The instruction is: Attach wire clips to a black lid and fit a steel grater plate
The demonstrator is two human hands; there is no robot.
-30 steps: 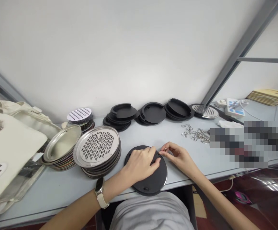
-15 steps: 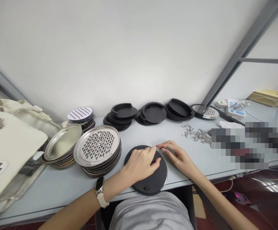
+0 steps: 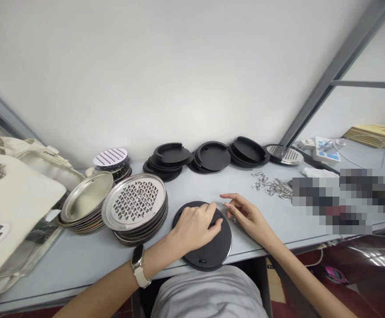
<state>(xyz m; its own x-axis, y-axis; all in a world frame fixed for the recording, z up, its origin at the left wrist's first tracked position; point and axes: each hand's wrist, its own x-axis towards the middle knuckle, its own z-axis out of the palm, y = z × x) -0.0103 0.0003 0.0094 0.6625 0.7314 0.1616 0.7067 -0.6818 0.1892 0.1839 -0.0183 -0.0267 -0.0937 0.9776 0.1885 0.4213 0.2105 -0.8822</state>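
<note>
A round black disc [image 3: 212, 251] with a shiny rim edge lies at the table's front edge, against my grey shirt. My left hand [image 3: 197, 225] rests on its upper part, fingers bent over the far edge; the fingertips are partly hidden. Just right of the disc, my right hand [image 3: 247, 218] holds a small metal clip [image 3: 226, 205] between thumb and fingers, with the index finger stretched out. Several similar metal clips [image 3: 278, 188] lie loose beyond my right hand.
Left stand stacks of metal grater discs [image 3: 139, 203] and plates [image 3: 88, 196], beside a cream bag [image 3: 16, 198]. Black lids [image 3: 214, 155] line the wall. A perforated disc [image 3: 285, 154], white-blue box [image 3: 325, 151] and wooden boards [image 3: 369, 134] are at right.
The fingers of my right hand have spread and shifted, and the metal clip has turned so more of it shows. My left hand and the black disc have stayed in place.
</note>
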